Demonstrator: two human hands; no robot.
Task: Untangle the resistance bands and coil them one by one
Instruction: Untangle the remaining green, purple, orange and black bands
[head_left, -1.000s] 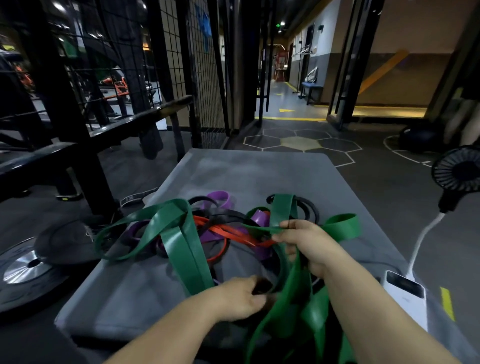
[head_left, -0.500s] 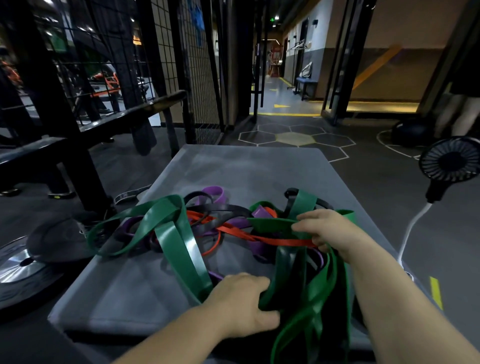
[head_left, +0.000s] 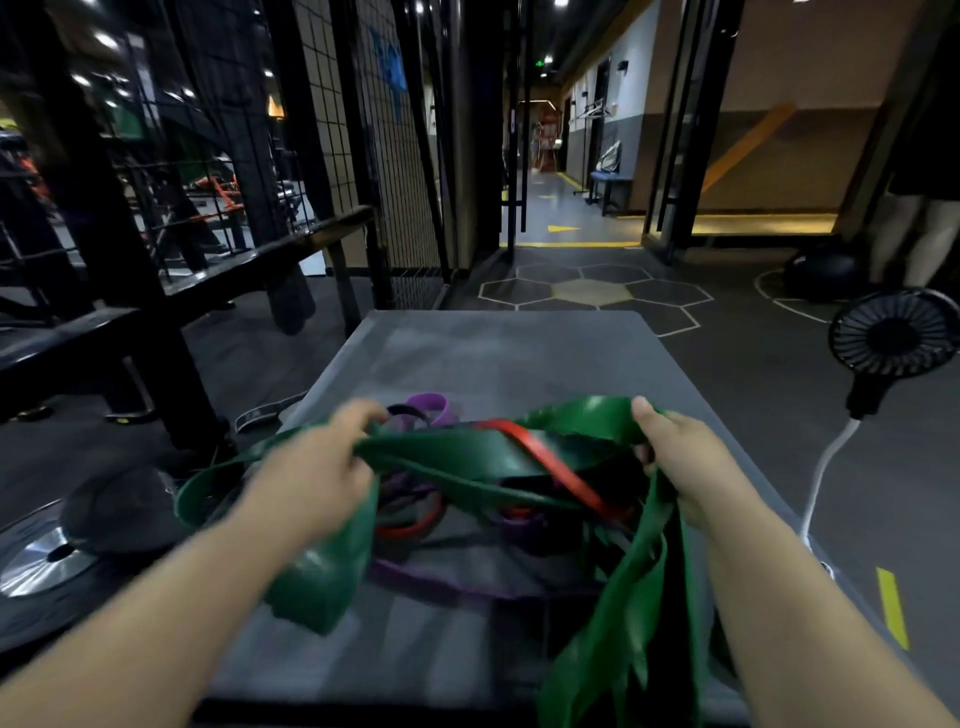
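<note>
green band (head_left: 636, 571): tail cut by bottom edge | fan (head_left: 893, 338): clipped right | left hand (head_left: 311, 467): motion-blurred

You see glossy, smooth rubber in the green band (head_left: 470, 453) and red band (head_left: 558, 465) — over a matt grey padded mat (head_left: 519, 358) — beside a shiny metal plate (head_left: 39, 564).

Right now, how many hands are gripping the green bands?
2. The left hand grips the green bands at the tangle's left side, the right hand at its right side, above the table. The tangle hides whether both hold the same band.
</note>
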